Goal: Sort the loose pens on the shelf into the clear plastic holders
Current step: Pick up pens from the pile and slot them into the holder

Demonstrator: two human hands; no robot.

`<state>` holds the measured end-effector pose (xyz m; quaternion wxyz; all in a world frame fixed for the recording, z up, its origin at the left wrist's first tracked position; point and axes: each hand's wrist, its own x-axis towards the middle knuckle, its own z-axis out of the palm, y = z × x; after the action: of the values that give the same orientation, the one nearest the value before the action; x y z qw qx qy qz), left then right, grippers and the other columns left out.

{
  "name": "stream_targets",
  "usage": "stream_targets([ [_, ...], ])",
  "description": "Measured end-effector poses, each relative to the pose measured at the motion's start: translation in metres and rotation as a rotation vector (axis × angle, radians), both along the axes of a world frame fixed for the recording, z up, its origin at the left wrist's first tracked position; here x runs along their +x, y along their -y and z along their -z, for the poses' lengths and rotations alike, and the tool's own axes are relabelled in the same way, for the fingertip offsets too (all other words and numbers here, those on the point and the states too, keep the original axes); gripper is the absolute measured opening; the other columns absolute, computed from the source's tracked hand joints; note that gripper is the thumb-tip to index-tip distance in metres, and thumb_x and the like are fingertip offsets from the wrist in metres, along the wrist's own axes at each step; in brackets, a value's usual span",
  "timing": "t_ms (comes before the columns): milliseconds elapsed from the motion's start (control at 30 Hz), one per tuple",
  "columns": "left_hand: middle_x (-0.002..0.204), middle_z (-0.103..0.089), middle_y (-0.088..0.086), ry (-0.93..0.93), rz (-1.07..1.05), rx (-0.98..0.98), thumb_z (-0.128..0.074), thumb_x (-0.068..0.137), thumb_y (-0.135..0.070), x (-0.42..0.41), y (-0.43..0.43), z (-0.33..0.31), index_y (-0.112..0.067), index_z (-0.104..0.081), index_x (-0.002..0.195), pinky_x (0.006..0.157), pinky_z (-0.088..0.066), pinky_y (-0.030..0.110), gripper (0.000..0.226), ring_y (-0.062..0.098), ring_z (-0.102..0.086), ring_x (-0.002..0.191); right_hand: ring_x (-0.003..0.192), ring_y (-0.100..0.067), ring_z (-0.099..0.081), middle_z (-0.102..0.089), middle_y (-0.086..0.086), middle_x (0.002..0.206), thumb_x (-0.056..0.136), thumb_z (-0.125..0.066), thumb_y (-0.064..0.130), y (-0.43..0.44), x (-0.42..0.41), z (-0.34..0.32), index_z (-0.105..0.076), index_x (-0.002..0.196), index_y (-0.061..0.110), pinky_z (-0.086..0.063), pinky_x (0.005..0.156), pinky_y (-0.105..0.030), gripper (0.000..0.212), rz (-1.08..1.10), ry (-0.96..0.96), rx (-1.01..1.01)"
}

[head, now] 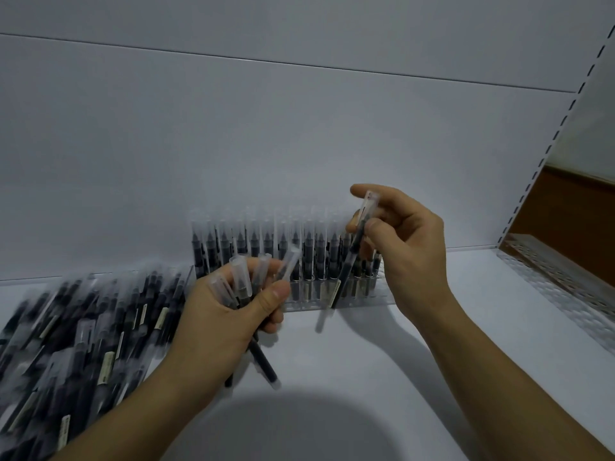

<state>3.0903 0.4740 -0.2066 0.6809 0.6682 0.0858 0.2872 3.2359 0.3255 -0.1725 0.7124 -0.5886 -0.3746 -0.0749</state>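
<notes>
Nearest, a round grey shadow lies on the smooth white shelf (332, 354). At the left, the pile of loose pens (83, 327) is blurred and cut off by the frame edge. Dark barrels, clear caps and small pale labels show there. The left hand (229, 314) curls its fingers round a bunch of pens (239, 277), caps up; I cannot count them. The right hand (409, 247) pinches one tilted pen (346, 269) between thumb and fingers, in front of the clear plastic holder (306, 294). The holder stands against the white back panel (299, 128) with pens upright in rows, and its right end is hidden behind this hand. At the right runs a perforated rail (559, 287).
</notes>
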Motion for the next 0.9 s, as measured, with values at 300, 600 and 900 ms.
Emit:
stream_targets([
  [300,0.062,-0.063,0.008,-0.038,0.013,0.032,-0.064,0.085,-0.028,0.0,-0.001,0.001,-0.02,-0.071,0.082,0.054,-0.051,0.022,0.011,0.017,-0.059,0.056,0.076,-0.035,-0.065,-0.063,-0.007,0.081,0.096,-0.046,-0.011,0.014,0.02,-0.004,-0.058,0.126,0.01,-0.058,0.063,-0.036,0.038,0.177,0.132,0.091],
  [600,0.072,-0.071,-0.001,-0.09,-0.032,0.14,-0.062,0.094,-0.005,0.003,-0.003,0.007,-0.021,-0.071,0.101,0.066,-0.054,0.016,0.02,0.008,-0.066,0.067,0.089,-0.026,-0.071,-0.069,-0.012,0.091,0.088,-0.052,-0.003,0.028,0.051,0.0,-0.058,0.125,0.013,-0.058,0.069,-0.034,0.041,0.368,0.087,0.042],
  [900,0.077,-0.074,0.007,-0.086,-0.013,0.123,-0.06,0.095,-0.005,0.001,-0.003,0.005,-0.019,-0.072,0.103,0.065,-0.054,0.019,0.019,0.012,-0.07,0.07,0.093,-0.018,-0.071,-0.07,0.0,0.092,0.092,-0.057,-0.005,0.028,0.055,0.008,-0.059,0.124,0.021,-0.06,0.08,-0.051,0.041,0.404,0.131,-0.104],
])
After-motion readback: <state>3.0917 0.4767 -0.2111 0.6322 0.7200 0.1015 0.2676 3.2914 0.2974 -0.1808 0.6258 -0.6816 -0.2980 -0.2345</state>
